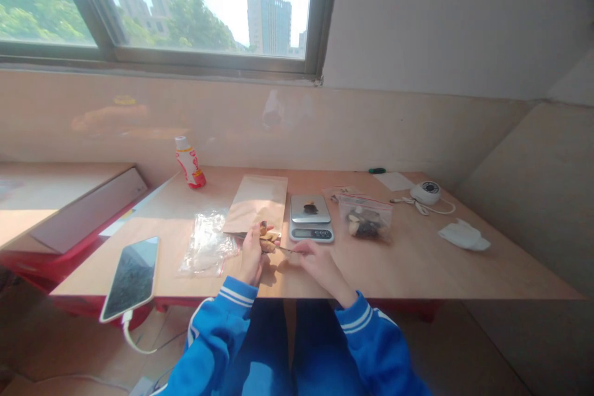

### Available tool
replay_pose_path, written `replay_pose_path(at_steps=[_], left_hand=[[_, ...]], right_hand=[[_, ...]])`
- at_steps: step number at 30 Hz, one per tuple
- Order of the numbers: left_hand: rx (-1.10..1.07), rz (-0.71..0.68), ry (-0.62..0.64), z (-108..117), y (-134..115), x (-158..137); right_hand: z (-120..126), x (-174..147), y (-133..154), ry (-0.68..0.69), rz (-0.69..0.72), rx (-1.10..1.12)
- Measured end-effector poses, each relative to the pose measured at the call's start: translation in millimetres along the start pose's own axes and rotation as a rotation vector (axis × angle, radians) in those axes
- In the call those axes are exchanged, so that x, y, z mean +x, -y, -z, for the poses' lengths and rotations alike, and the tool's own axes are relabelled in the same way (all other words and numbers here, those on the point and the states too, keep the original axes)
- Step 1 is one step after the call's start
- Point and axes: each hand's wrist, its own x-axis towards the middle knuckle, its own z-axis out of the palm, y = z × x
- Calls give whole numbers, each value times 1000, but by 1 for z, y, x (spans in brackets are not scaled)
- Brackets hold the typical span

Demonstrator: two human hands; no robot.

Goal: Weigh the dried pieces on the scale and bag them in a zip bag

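Tan slices [268, 242], gathered in the left hand [252, 255], sit just in front of the paper bag [258, 198] | likely light, stiff, brittle; best lifted gently by the rims | they lie against the left's curled, gripping fingers | right hand [319, 262] pinches a thin dark strip [286, 250], tip at the slices

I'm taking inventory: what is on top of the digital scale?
A small pile of dark and tan pieces lies on the digital scale. The pile's underside and the spot beneath it are covered.
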Motion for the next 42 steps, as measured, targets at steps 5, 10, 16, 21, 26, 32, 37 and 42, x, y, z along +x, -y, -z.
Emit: replay_pose_path(at_steps=[5,10,16,21,26,32,37,42], left_hand=[[-2,39,36,-9,2,-2],[44,51,10,-8,-1,-4],[27,76,-3,-7,0,-3],[31,100,33,-5,3,-1],[28,100,40,-5,2,-2],[33,112,36,-6,1,-5],[72,127,46,-6,0,-7],[17,85,13,-4,1,-7]], right_hand=[[43,14,-9,-188,-13,15],[71,52,-24,-367,1,-47],[78,87,-47,-359,5,-170],[73,81,-53,-405,34,-265],[64,72,-54,-308,182,-432],[58,71,-38,-301,202,-483],[18,44,12,-103,188,-279],[-27,26,31,149,281,-170]])
